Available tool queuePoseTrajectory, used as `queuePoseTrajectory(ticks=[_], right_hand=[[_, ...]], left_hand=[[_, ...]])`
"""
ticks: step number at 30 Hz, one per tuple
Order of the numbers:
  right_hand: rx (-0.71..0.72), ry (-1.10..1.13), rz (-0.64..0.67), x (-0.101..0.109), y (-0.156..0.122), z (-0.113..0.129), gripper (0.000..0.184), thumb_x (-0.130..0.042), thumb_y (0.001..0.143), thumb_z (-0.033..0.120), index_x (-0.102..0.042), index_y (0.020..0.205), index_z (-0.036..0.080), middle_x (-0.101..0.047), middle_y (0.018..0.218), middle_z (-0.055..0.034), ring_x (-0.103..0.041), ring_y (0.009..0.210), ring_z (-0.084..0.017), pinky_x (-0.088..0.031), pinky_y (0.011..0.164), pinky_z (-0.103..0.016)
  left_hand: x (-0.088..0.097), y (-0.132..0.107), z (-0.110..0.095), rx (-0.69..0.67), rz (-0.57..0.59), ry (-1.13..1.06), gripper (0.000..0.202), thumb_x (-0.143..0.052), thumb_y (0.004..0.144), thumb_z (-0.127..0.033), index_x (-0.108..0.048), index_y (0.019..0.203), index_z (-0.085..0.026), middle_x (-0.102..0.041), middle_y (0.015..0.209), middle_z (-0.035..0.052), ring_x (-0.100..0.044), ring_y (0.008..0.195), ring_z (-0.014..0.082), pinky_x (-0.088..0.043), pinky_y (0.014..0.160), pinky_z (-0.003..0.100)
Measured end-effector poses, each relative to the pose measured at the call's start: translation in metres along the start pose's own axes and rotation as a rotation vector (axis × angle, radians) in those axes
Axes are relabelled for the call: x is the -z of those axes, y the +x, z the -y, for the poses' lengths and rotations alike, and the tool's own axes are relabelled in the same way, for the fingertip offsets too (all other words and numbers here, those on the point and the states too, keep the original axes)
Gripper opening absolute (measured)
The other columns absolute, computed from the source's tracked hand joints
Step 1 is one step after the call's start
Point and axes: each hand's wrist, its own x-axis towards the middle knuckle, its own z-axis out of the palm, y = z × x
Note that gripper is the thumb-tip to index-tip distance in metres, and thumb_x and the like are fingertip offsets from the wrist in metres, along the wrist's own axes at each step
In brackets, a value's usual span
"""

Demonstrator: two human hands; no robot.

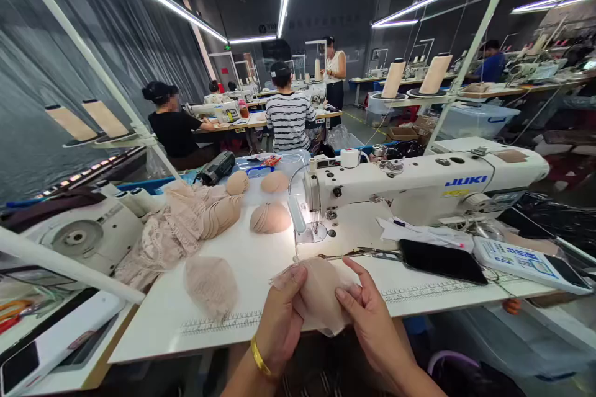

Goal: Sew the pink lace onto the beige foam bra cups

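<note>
Between my two hands is a beige bra cup [321, 294] with thin sheer fabric around its edges, held at the table's front edge. My left hand [284, 313] pinches its left side, thumb on top; a gold bracelet circles that wrist. On the right side, my right hand [367, 304] grips the cup with the thumb pressed on it and the index finger raised. Just beyond stands a white sewing machine [410, 183], its lamp lighting the needle area. A sheer beige fabric piece [211, 288] lies on the tabletop to the left.
Stacked beige cups [223, 216], another cup pile [270, 218] and beige lace [162, 229] lie at left. Right of my hands are scissors [379, 254], a black phone [442, 262] and a white device [531, 263]. Thread stands rise at both sides. Several people sit or stand farther back.
</note>
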Motion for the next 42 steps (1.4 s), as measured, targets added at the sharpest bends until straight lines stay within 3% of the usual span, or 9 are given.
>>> queuePoseTrajectory(ticks=[8, 13, 18, 42], right_hand=[[0.041, 0.027, -0.031, -0.002, 0.004, -0.003, 0.072, -0.088, 0.082, 0.042, -0.051, 0.144, 0.035, -0.071, 0.086, 0.0023, -0.066, 0.081, -0.019, -0.054, 0.082, -0.031], [0.036, 0.029, -0.033, -0.003, 0.010, -0.006, 0.075, -0.087, 0.083, 0.042, -0.047, 0.146, 0.033, -0.075, 0.104, -0.0024, -0.069, 0.097, -0.023, -0.053, 0.094, -0.037], [0.029, 0.039, -0.043, -0.003, 0.014, -0.008, 0.078, -0.087, 0.084, 0.041, -0.043, 0.148, 0.032, -0.076, 0.117, -0.0068, -0.070, 0.104, -0.027, -0.053, 0.094, -0.040], [0.066, -0.016, -0.087, 0.001, 0.017, -0.012, 0.075, -0.087, 0.082, 0.045, -0.047, 0.144, 0.030, -0.077, 0.113, -0.0069, -0.070, 0.105, -0.026, -0.051, 0.099, -0.042]], left_hand=[[0.001, 0.006, -0.001, 0.018, -0.002, -0.010, 0.033, -0.087, 0.080, -0.038, -0.080, 0.100, -0.013, -0.077, 0.111, 0.0138, -0.065, 0.117, 0.0328, -0.053, 0.101, 0.040], [0.003, 0.009, -0.002, 0.045, -0.006, -0.043, 0.033, -0.088, 0.080, -0.038, -0.080, 0.102, -0.014, -0.077, 0.112, 0.0134, -0.068, 0.113, 0.0317, -0.055, 0.100, 0.039], [0.002, 0.013, -0.004, 0.058, 0.002, -0.056, 0.036, -0.088, 0.079, -0.039, -0.081, 0.103, -0.013, -0.078, 0.108, 0.0141, -0.070, 0.107, 0.0309, -0.057, 0.097, 0.040], [0.000, 0.021, -0.009, 0.124, 0.020, -0.059, 0.039, -0.092, 0.075, -0.035, -0.081, 0.104, -0.013, -0.078, 0.111, 0.0161, -0.070, 0.111, 0.0331, -0.056, 0.098, 0.039]])
